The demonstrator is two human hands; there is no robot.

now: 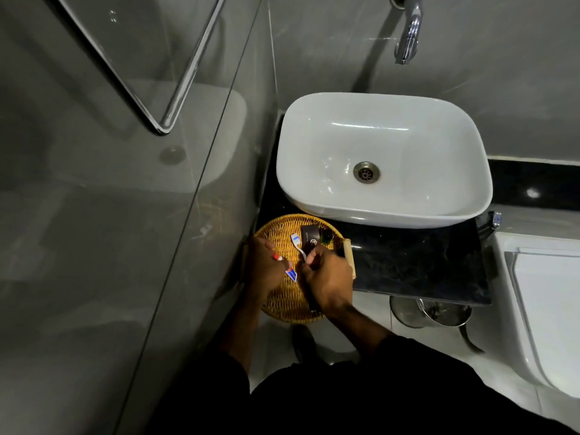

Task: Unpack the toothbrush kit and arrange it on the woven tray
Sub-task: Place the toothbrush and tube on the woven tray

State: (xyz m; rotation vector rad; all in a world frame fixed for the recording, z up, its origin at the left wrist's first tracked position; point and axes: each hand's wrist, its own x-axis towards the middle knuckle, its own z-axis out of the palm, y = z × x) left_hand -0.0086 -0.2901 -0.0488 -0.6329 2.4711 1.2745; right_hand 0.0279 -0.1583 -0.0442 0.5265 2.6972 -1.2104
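A round woven tray (284, 301) sits on the black counter's left end, below the basin. Over it, my left hand (265, 271) grips a small toothpaste tube (289, 271) with a red cap and a blue-and-white body. My right hand (328, 277) pinches the handle of a white toothbrush (297, 243), whose head points to the tray's far side. A dark kit box (309, 236) with a pale logo lies on the tray just beyond my right hand. A small dark green bottle (327, 237) stands beside that box.
The white basin (383, 158) fills the counter behind the tray, with a chrome tap (408, 36) above. A pale wooden item (349, 258) lies at the tray's right rim. A glass shower panel (188, 183) stands to the left. A steel bin (431, 310) and a toilet (546, 302) are right.
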